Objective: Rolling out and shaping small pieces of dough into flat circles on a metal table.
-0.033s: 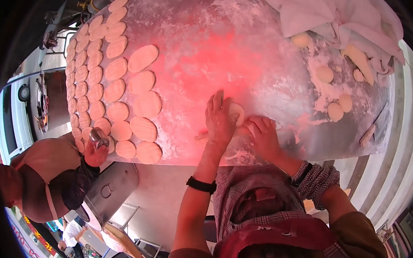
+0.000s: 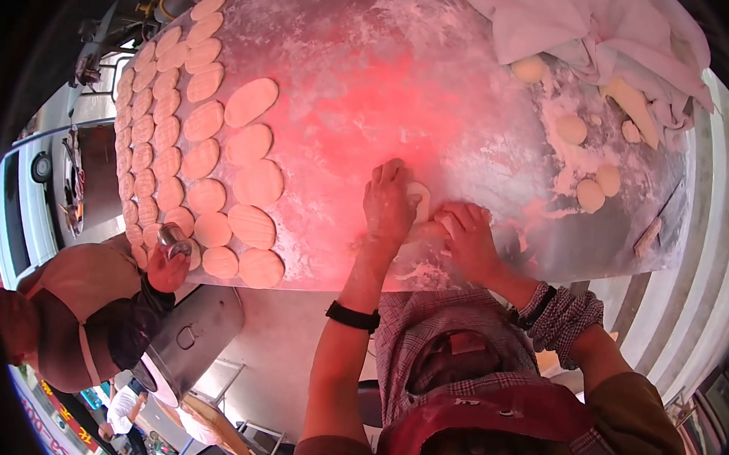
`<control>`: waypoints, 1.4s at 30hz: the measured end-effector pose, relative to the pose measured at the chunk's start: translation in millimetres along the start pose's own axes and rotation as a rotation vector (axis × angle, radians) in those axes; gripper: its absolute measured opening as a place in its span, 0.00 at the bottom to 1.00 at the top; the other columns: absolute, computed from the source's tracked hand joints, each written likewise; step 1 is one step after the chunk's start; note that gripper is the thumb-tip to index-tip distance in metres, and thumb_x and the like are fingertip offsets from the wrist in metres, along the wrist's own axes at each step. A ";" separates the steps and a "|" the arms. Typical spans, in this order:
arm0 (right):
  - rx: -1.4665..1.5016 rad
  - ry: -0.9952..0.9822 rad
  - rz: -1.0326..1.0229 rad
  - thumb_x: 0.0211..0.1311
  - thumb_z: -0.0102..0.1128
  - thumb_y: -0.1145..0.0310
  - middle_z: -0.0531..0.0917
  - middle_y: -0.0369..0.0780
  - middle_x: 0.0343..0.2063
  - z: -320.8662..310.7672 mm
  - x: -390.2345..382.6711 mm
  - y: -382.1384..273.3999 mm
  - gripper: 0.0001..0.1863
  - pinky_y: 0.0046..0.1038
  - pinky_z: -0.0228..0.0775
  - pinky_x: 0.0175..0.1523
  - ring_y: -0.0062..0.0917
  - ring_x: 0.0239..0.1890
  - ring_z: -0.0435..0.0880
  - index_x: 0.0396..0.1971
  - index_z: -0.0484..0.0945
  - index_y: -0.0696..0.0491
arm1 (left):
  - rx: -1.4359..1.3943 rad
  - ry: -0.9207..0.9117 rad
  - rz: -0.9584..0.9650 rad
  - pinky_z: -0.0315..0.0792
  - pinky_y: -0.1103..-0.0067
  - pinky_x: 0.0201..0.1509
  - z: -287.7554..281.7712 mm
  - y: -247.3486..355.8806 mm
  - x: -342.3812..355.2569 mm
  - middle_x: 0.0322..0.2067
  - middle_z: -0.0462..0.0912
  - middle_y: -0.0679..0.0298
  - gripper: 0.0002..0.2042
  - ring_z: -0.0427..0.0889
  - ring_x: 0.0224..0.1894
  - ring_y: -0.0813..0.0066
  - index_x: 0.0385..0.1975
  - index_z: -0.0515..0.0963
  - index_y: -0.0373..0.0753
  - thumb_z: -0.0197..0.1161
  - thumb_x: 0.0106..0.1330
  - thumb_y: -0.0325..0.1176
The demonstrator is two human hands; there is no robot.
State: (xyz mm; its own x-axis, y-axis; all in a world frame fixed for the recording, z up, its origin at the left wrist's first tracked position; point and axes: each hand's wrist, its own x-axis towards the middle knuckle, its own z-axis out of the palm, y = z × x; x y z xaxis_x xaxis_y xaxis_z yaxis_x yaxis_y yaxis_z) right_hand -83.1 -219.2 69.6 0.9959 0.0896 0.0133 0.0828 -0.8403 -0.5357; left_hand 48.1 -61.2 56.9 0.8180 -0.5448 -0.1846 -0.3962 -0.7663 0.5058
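My left hand (image 2: pixel 390 202) has its fingers curled at the left edge of a small pale dough piece (image 2: pixel 420 199), which it partly hides. My right hand (image 2: pixel 471 242) lies just right of the dough, low over the floured worktop (image 2: pixel 327 157). Its fingers close around a slim rolling pin (image 2: pixel 426 231); that pin runs left beneath my left wrist, and most of it is covered. Rows of flattened dough rounds (image 2: pixel 258 183) lie to the left, many with ridged tops.
A co-worker's hand (image 2: pixel 167 269) at lower left holds a shiny metal cup (image 2: pixel 173 239) over the rounds. Dough balls (image 2: pixel 590 196) and a dough strip (image 2: pixel 633 109) lie right, near a pale cloth (image 2: pixel 594 32). A flat scraper-like tool (image 2: pixel 648 236) rests by the right edge.
My left fingers have curled in more against the dough. My right hand has shifted only slightly, and the view has moved a little.
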 end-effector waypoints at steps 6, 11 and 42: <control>0.190 0.222 0.230 0.55 0.60 0.73 0.76 0.43 0.46 -19.9 -27.4 23.2 0.17 0.41 0.67 0.51 0.42 0.47 0.73 0.46 0.75 0.55 | -0.672 0.375 -0.594 0.77 0.68 0.37 -3.7 -66.3 -22.3 0.26 0.83 0.57 0.20 0.84 0.29 0.62 0.40 0.74 0.33 0.75 0.52 0.32; 0.123 0.113 0.206 0.54 0.61 0.73 0.76 0.42 0.44 -8.3 14.3 10.0 0.18 0.41 0.67 0.52 0.39 0.46 0.74 0.47 0.76 0.52 | -0.874 0.407 -0.790 0.72 0.66 0.57 11.4 -10.3 -77.2 0.50 0.81 0.47 0.27 0.81 0.52 0.59 0.58 0.70 0.31 0.65 0.65 0.43; -0.172 -0.070 -0.114 0.57 0.59 0.64 0.71 0.45 0.62 28.0 -30.1 -29.7 0.28 0.41 0.56 0.68 0.35 0.66 0.67 0.58 0.71 0.57 | 0.138 0.214 -0.279 0.47 0.54 0.74 39.8 -27.5 -121.3 0.73 0.50 0.48 0.39 0.46 0.76 0.47 0.73 0.49 0.35 0.54 0.69 0.52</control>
State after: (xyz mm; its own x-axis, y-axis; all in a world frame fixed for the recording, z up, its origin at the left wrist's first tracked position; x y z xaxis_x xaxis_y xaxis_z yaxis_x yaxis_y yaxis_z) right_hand -116.6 -182.0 61.5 0.9752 0.2214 0.0041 0.2061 -0.9007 -0.3824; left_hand -56.9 12.4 31.9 0.9653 -0.2361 -0.1113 -0.1862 -0.9217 0.3402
